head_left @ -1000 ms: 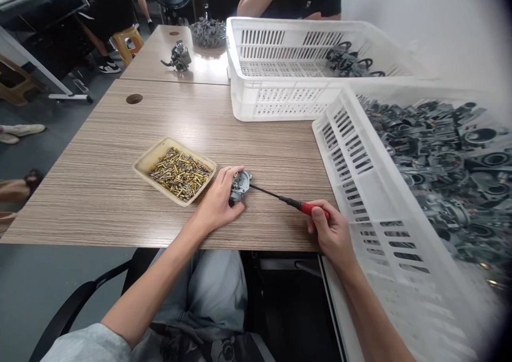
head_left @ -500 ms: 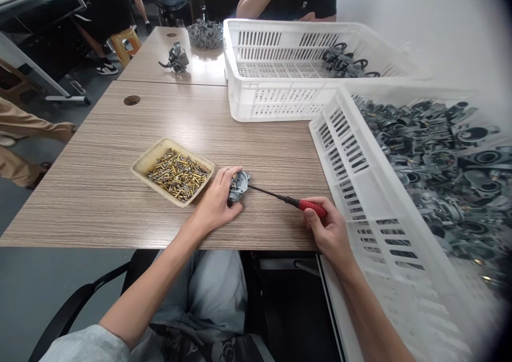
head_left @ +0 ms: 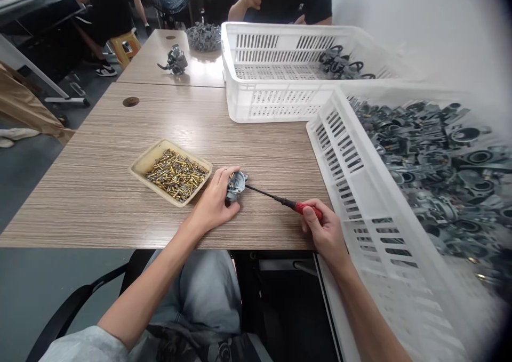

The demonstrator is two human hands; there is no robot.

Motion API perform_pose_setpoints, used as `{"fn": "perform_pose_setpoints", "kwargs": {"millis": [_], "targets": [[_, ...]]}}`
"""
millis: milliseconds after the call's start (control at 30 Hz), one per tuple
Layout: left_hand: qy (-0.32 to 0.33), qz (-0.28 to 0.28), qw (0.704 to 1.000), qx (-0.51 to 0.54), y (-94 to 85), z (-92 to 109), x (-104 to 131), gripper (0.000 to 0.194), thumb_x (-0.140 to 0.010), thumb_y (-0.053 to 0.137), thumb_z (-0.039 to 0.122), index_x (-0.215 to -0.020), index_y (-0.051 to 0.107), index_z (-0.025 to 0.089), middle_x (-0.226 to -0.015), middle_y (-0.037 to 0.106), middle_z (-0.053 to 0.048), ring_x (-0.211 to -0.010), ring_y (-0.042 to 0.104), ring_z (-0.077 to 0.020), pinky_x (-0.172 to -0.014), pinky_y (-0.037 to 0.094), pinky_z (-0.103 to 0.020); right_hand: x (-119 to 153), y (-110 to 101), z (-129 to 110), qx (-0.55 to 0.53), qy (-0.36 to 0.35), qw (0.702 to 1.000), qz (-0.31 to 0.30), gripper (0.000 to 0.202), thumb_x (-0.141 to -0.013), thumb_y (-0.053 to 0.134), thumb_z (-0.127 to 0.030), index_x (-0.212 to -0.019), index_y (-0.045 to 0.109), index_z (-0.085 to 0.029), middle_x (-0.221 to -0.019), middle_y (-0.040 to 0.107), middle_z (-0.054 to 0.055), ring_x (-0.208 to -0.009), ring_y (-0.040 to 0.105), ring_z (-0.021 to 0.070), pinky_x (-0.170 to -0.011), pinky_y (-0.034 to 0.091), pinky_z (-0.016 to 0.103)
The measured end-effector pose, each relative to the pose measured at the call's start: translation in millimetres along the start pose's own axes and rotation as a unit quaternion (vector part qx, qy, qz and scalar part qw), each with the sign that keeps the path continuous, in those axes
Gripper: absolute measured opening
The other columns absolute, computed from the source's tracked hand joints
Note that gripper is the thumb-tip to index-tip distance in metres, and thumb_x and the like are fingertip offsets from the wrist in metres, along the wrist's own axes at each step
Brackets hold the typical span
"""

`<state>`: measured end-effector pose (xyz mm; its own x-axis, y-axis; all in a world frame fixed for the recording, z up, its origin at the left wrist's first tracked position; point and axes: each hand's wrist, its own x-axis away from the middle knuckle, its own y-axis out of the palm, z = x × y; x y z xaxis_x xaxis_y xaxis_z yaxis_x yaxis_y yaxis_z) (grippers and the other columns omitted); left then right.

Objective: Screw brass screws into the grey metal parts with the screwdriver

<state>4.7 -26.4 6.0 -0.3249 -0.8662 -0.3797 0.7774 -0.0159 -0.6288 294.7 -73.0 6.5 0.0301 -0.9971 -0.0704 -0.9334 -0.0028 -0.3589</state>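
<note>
On the wood-grain table (head_left: 96, 191), my left hand (head_left: 214, 204) is closed around a small grey metal carburetor (head_left: 237, 183), and its fingers cover the left part of it. My right hand (head_left: 326, 231) grips the red handle of a screwdriver (head_left: 298, 206). The dark shaft runs left to the carburetor's right side, where the tip meets the body; the exact contact spot is too small to make out. Left of my left hand stands a yellowish plastic tray (head_left: 140, 165) holding many brass screws with springs (head_left: 176, 175).
A white crate (head_left: 276, 98) with several dark carburetors stands at the back. Another white crate (head_left: 340, 154), full of grey carburetor bodies (head_left: 436, 159), borders my right side. Farther back are a single carburetor (head_left: 176, 61) and a heap of parts (head_left: 204, 35). A person (head_left: 288, 2) sits opposite.
The view has shifted slightly. Both hands keep their holds on the carburetor and screwdriver, with the tip still at the carburetor's side. The hand of the person opposite has moved left.
</note>
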Motion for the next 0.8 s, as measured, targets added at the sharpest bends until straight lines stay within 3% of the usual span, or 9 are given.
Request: {"fn": "perform_pose_setpoints", "kwargs": {"millis": [67,200,367,533,633,800], "targets": [[0.001,-0.001,1.0,0.001,0.4,-0.9,0.2,0.084,-0.07,0.061,0.005,-0.149,0.035,0.02,-0.145,0.048,-0.014,-0.141,0.046,-0.0302,-0.124,0.037,-0.048,-0.4,0.1,0.2,-0.002,0.0,1.0,-0.005,0.033,-0.104,0.055,-0.053,-0.09,0.06,-0.023,-0.059,0.048,-0.004,-0.053,0.044,0.0156,-0.054,0.036,0.029],[-0.002,-0.006,1.0,0.003,0.7,-2.0,0.8,0.085,-0.07,0.061,0.005,-0.15,0.034,0.022,-0.146,0.046,-0.013,-0.143,0.045,-0.0306,-0.125,0.036,-0.049,-1.2,0.3,0.1,0.029,-0.019,0.999,0.019,0.03,-0.1,0.061,-0.053,-0.105,0.063,-0.023,-0.073,0.06,0.0,-0.066,0.055,0.0184,-0.064,0.043,0.03],[-0.005,-0.004,1.0,0.002,0.3,-1.3,0.7,0.085,-0.071,0.06,0.005,-0.149,0.034,0.021,-0.146,0.047,-0.014,-0.142,0.045,-0.0303,-0.125,0.036,-0.049,-0.6,0.8,-1.3,0.005,0.004,1.0,-0.015,0.034,-0.105,0.05,-0.053,-0.09,0.058,-0.024,-0.057,0.046,-0.004,-0.052,0.042,0.0162,-0.054,0.035,0.03],[-0.004,-0.01,1.0,0.001,0.7,-0.6,0.2,0.086,-0.07,0.06,0.005,-0.149,0.034,0.022,-0.146,0.046,-0.013,-0.143,0.044,-0.0308,-0.126,0.035,-0.051,-0.7,-0.1,-4.1,0.036,-0.026,0.999,0.023,0.027,-0.1,0.06,-0.049,-0.112,0.058,-0.025,-0.086,0.059,0.002,-0.073,0.054,0.021,-0.07,0.044,0.034],[-0.003,-0.013,1.0,-0.001,0.7,0.0,-0.1,0.086,-0.069,0.06,0.005,-0.149,0.034,0.022,-0.147,0.046,-0.013,-0.144,0.043,-0.0308,-0.126,0.034,-0.05,-0.7,-1.0,-3.3,0.017,-0.031,0.999,0.023,0.028,-0.1,0.058,-0.046,-0.12,0.053,-0.027,-0.089,0.059,0.002,-0.076,0.054,0.022,-0.073,0.045,0.035],[-0.008,-0.011,1.0,0.001,0.2,-0.1,0.4,0.085,-0.07,0.06,0.005,-0.149,0.034,0.021,-0.147,0.046,-0.014,-0.144,0.043,-0.0306,-0.126,0.034,-0.05,-0.2,-1.6,4.8,0.017,-0.002,1.0,0.012,0.024,-0.102,0.057,-0.05,-0.103,0.056,-0.026,-0.074,0.051,-0.001,-0.064,0.048,0.0186,-0.061,0.039,0.032]]}}
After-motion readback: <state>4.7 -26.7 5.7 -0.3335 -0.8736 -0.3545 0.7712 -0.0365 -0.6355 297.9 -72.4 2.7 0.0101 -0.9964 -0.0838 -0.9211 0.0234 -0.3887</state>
